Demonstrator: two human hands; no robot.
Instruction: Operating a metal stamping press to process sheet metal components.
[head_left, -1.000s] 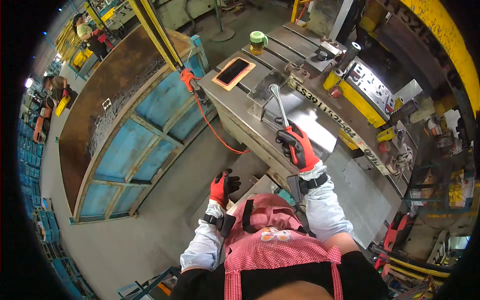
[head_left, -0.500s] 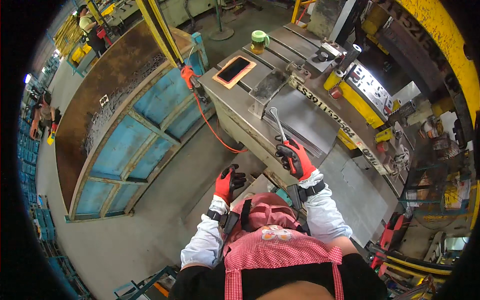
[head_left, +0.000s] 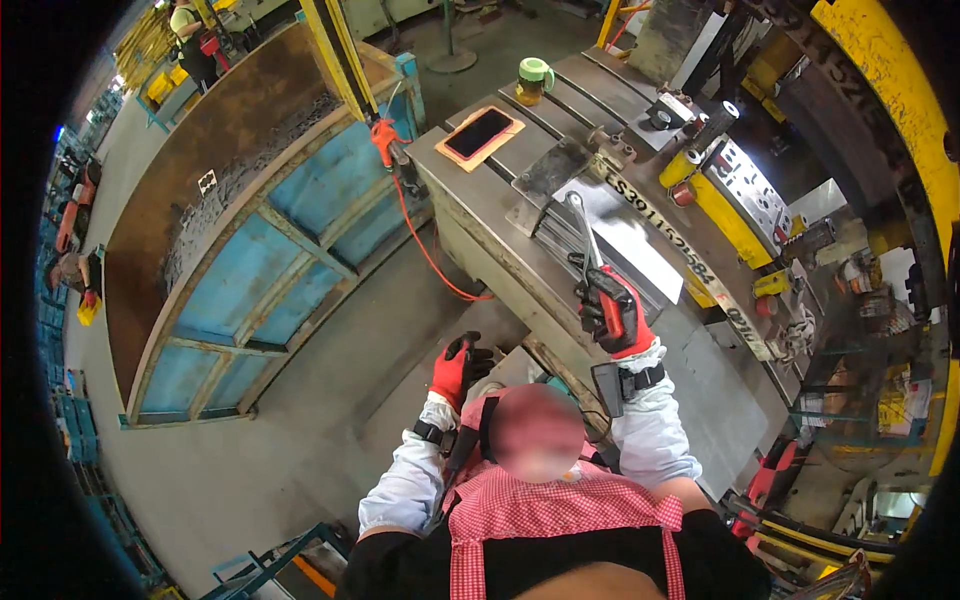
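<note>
We are shifting the wrench (head_left: 586, 232) toward two o'clock, its head now showing over the sheet (head_left: 640, 245) on the bench (head_left: 455, 190). Our right hand (head_left: 615, 312) is gripping it, so this hand alone is working; our left hand (head_left: 461, 368), at eight o'clock from it, is staying loosely spread, holding nothing.

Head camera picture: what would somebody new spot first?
Probably the big blue bin, rusty inside, on the left. Next might be the shiny wrench in the right grip, just right of the middle. Higher up, a green-lidded mug and a phone sit on the metal table.
</note>
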